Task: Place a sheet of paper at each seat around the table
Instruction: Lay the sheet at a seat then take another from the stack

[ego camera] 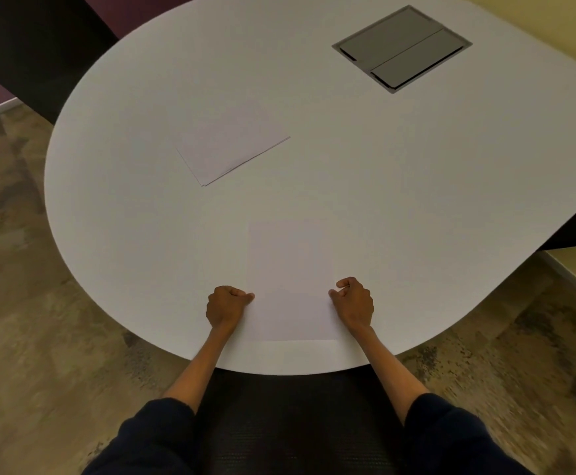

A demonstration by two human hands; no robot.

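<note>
Left grip [226,305]: curling its fingers, pinching the left edge of the sheet of paper [290,269].
Right grip [353,301]: curling likewise, pinching the right edge.
Resting place: sheet of paper is lying flat at the near edge of the bench [416,200], between both grips.
Paper stack [231,149]: lying farther in, leftward, angled.

Head camera — looking steeply down, close over the table [416,186] edge.

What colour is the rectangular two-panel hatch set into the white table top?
Grey: the rectangular hatch is a dull, flat grey, seen clearly in the head view.
</note>
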